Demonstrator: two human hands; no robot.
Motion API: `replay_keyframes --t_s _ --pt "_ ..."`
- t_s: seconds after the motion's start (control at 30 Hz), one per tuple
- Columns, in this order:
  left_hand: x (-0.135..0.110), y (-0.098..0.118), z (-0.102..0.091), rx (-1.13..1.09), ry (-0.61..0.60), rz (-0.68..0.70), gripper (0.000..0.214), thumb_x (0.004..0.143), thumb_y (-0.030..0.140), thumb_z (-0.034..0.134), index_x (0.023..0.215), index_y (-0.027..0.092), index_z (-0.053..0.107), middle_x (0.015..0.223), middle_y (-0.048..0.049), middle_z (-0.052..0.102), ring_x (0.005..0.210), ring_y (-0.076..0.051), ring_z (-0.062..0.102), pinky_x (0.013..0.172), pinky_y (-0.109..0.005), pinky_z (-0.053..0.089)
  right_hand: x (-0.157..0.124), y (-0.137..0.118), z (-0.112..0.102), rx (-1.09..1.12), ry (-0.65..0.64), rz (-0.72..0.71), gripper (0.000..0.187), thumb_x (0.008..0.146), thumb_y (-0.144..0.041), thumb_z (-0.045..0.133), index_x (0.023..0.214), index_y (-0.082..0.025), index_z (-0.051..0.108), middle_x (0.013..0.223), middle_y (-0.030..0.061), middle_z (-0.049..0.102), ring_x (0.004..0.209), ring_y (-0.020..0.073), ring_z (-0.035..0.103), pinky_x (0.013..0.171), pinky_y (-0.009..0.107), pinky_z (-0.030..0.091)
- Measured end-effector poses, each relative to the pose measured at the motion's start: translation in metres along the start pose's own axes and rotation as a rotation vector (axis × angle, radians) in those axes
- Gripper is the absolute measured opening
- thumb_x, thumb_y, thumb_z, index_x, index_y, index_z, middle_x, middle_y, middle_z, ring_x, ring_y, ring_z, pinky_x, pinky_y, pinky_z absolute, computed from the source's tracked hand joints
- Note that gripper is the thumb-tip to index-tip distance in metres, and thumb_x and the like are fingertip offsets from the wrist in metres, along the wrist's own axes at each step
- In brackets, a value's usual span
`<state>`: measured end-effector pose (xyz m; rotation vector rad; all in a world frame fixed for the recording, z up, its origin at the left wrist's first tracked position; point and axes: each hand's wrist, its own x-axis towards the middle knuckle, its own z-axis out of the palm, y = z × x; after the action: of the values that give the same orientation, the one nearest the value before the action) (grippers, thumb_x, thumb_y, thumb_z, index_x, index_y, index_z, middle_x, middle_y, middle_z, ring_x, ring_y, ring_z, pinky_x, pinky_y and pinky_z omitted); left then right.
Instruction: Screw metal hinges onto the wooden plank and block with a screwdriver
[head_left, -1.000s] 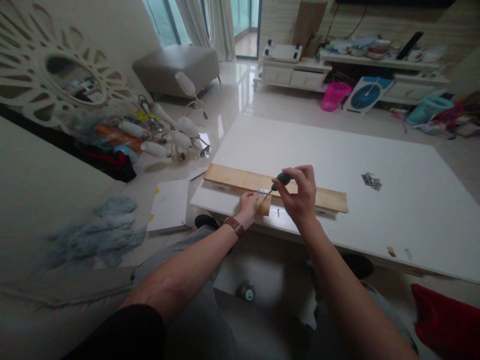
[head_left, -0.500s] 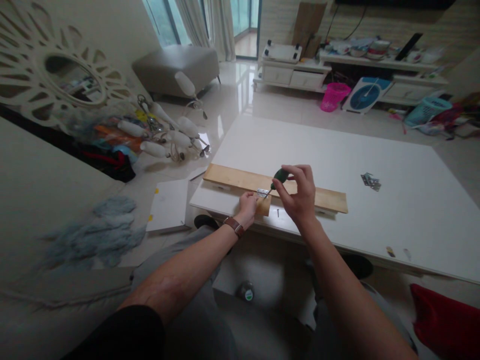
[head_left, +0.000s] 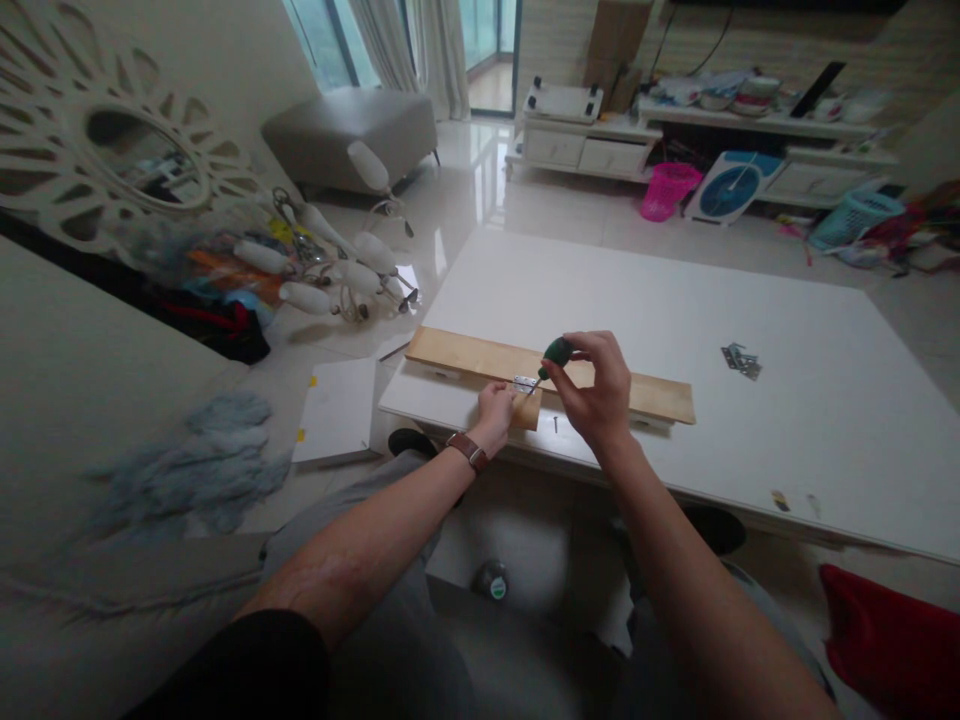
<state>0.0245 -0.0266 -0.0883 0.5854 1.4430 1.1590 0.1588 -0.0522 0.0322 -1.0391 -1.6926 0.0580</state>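
Observation:
My right hand point(head_left: 600, 390) pinches the green handle of a screwdriver point(head_left: 556, 354), its shaft slanting down and left to a small metal hinge point(head_left: 524, 384). The hinge lies where a long wooden board point(head_left: 472, 354) meets a short wooden block point(head_left: 526, 412). My left hand point(head_left: 495, 412), with a brown-strapped watch on the wrist, has its fingers closed on the block's left end near the screwdriver tip. On the white panel just right of the block lies a screw point(head_left: 556, 425). Whether a screw sits under the tip is too small to tell.
Both boards rest on a large white panel point(head_left: 750, 440). More metal hinges point(head_left: 741, 361) lie in a pile to the right. A white box point(head_left: 335, 412) and a lamp with several white shades point(head_left: 360, 270) are on the left. A red cloth point(head_left: 892, 640) is at lower right.
Very little differs. The screwdriver handle has tilted slightly to the left with my right fingers; my left hand stays on the block.

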Motion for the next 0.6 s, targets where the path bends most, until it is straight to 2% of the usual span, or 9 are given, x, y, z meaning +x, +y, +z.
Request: replay_keyframes --t_s 0.13,0.33,0.6 --pt "-0.001 0.005 0.002 0.015 -0.003 -0.037 0.011 0.07 0.012 0.067 0.077 0.019 0.062 0.082 -0.0051 0.069 0.079 -0.02 0.062 0.077 -0.032 0.047 0.001 -0.005 -0.005 0.002 0.053 -0.029 0.03 0.096 -0.019 0.065 0.125 -0.027 0.064 0.11 0.0065 0.068 0.099 0.0225 0.071 0.078 0.042 0.068" --pt "-0.005 0.014 0.003 0.063 -0.009 -0.065 0.011 0.074 0.015 0.071 0.073 0.019 0.061 0.073 -0.0046 0.066 0.076 -0.02 0.061 0.074 -0.033 0.047 -0.003 0.005 -0.021 0.026 0.157 0.07 0.034 0.092 -0.021 0.069 0.126 -0.026 0.065 0.113 0.0071 0.067 0.101 0.0233 0.071 0.074 0.04 0.069" --pt "-0.012 0.024 0.003 0.178 0.038 -0.057 0.016 0.075 0.017 0.074 0.077 0.021 0.058 0.078 -0.0072 0.067 0.085 -0.026 0.066 0.08 -0.036 0.049 -0.024 0.026 -0.041 0.0 0.093 0.19 0.032 0.091 -0.025 0.072 0.122 -0.023 0.067 0.111 0.0072 0.068 0.101 0.0222 0.072 0.076 0.039 0.07"
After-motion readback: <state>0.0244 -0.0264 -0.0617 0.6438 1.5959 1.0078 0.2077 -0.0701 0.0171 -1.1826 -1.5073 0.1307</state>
